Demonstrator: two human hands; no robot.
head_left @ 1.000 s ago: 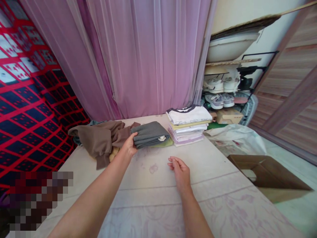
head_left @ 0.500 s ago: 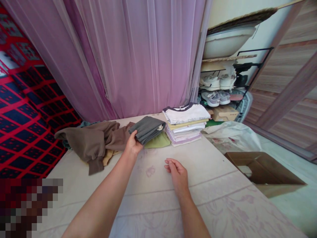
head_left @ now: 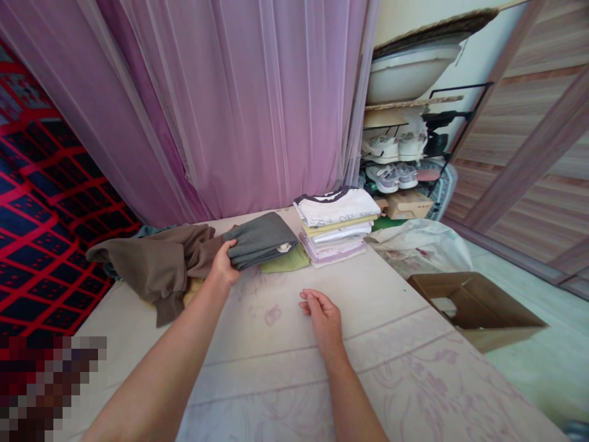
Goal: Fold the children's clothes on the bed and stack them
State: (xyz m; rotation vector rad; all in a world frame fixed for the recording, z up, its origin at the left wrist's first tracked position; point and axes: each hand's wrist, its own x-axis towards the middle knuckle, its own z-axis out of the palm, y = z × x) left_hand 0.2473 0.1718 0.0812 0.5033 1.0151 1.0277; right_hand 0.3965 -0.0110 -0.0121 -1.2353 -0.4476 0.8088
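My left hand (head_left: 223,265) grips the near-left edge of a folded grey garment (head_left: 260,239), which lies on a folded green garment (head_left: 288,262) on the pale patterned bed surface (head_left: 276,356). My right hand (head_left: 322,316) rests on that surface in front of the garments, fingers loosely curled and holding nothing. To the right of the grey garment stands a stack of folded white, yellow and lilac clothes (head_left: 335,224). Left of my left hand lies a crumpled brown garment (head_left: 156,264).
Pink sheer curtains (head_left: 239,104) hang behind the bed. A red and black patterned cloth (head_left: 50,202) covers the left. On the right are a shoe rack (head_left: 400,159), a white plastic bag (head_left: 414,242), an open cardboard box (head_left: 473,307) on the floor and a wooden door (head_left: 529,153).
My left hand lifted the grey garment's edge and set it back down on the green one. The view has shifted rightwards. My right hand has stayed resting in place.
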